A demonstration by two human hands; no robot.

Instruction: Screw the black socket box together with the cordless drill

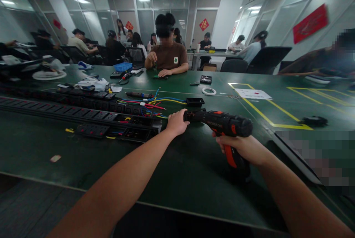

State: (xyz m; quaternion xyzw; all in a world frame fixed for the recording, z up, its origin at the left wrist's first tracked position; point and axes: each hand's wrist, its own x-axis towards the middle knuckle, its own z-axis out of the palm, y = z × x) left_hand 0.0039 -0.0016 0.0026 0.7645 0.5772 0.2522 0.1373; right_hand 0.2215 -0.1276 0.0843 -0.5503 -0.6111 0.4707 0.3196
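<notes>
My right hand (244, 147) is wrapped around the handle of a black and orange cordless drill (226, 123), which points left across the table. At the drill's front end, my left hand (177, 123) is closed on a dark piece; the fingers and dark colour hide what it is. Just beyond it lies a black rectangular box (195, 101) with blue and yellow wires (169, 100) running into it. Left of my left hand stretches a long black power strip housing (83, 114) with rows of sockets. A black socket piece (93, 131) with wires lies in front of it.
A person in a brown shirt (169, 57) works across the green table (180, 186). Farther back are a blue basket (122, 67), a white ring (209, 91) and a paper sheet (253, 94). Yellow tape (256, 108) marks the right side, near a black object (314, 121).
</notes>
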